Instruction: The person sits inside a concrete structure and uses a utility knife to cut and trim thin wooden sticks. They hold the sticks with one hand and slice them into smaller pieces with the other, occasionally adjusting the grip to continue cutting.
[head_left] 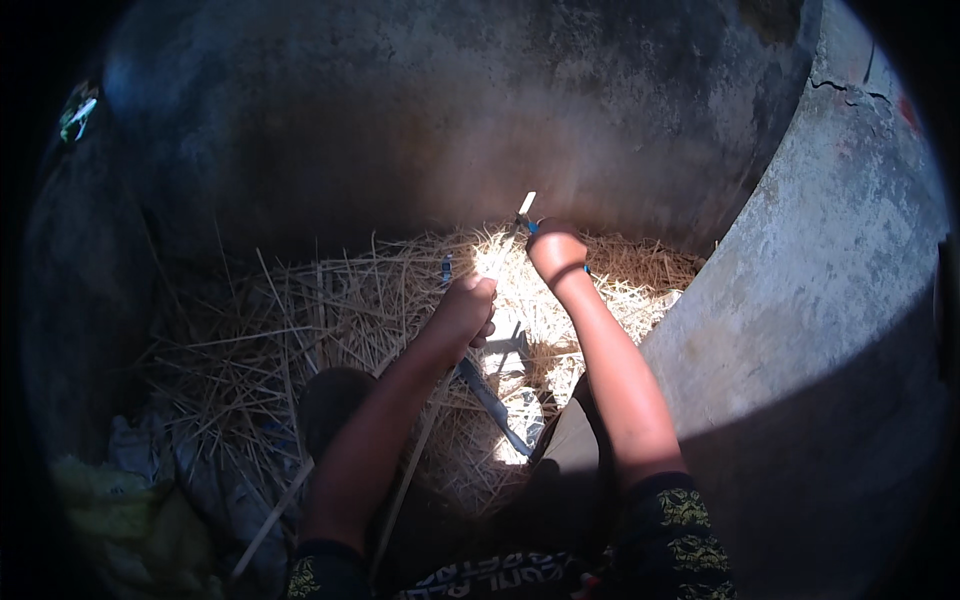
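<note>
My left hand (466, 314) is closed round a long, pale, flat strip (500, 258), which looks like split bamboo or cane. The strip slants up and to the right, and its bright tip (528, 202) stands out beyond my right hand. My right hand (556, 250) is closed in a fist on a blue-handled tool (532, 228). A small dark part of that tool lies against the strip just below its tip. Most of the tool is hidden in the fist, so its exact kind cannot be told.
Loose straw-like shavings (370, 290) cover the ground ahead and between my legs. A dark grey flat bar (492, 408) lies below my hands. A curved concrete wall (400, 120) rises in front, and a sunlit slab (790, 300) slopes at right. Yellowish sacking (130, 525) sits at lower left.
</note>
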